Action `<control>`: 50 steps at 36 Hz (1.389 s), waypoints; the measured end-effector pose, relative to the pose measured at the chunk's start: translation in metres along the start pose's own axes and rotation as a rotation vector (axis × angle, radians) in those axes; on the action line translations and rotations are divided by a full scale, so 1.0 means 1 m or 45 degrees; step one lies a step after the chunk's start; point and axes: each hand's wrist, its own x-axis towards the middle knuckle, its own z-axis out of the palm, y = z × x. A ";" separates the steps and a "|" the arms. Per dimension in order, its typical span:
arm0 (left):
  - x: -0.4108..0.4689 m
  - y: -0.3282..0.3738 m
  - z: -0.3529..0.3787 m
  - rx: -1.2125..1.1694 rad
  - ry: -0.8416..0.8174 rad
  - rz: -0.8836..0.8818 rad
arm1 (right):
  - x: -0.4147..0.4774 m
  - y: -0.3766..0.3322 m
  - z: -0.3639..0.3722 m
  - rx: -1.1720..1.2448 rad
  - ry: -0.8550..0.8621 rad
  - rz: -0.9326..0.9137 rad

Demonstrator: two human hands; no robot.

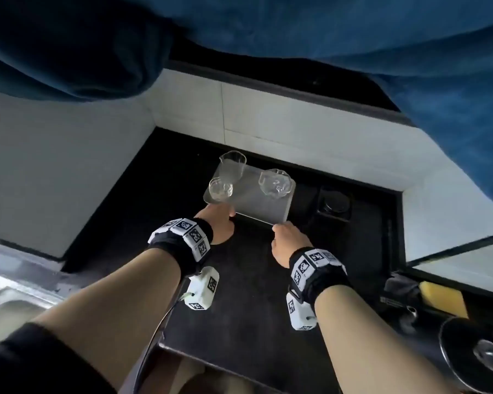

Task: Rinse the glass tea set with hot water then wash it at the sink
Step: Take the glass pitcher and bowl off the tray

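Observation:
A clear rectangular tray [256, 200] is held over the dark countertop [239, 294]. On it stand a tall glass pitcher [233, 163] at the far left, a small glass cup [220, 186] in front of it, and a wider glass vessel [275, 182] at the right. My left hand [218, 223] grips the tray's near left corner. My right hand [288, 241] pinches its near right corner. Both wrists wear bands with black-and-white markers.
A steel sink [9, 297] lies at the lower left. A black hob with a burner [335, 204] sits right of the tray. A yellow sponge [443, 297] and a dark round lid [478, 354] lie at the lower right. White tiled walls [268, 120] enclose the counter; blue fabric hangs overhead.

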 end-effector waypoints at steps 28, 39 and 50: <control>-0.048 0.001 0.000 -0.011 0.098 0.064 | -0.021 -0.025 -0.032 -0.402 0.430 -0.099; -0.082 0.024 0.003 -0.009 0.167 0.171 | -0.081 -0.011 -0.022 -0.454 0.334 -0.097; -0.096 0.006 0.007 -0.070 0.456 0.127 | -0.107 -0.021 0.019 -0.358 0.142 -0.154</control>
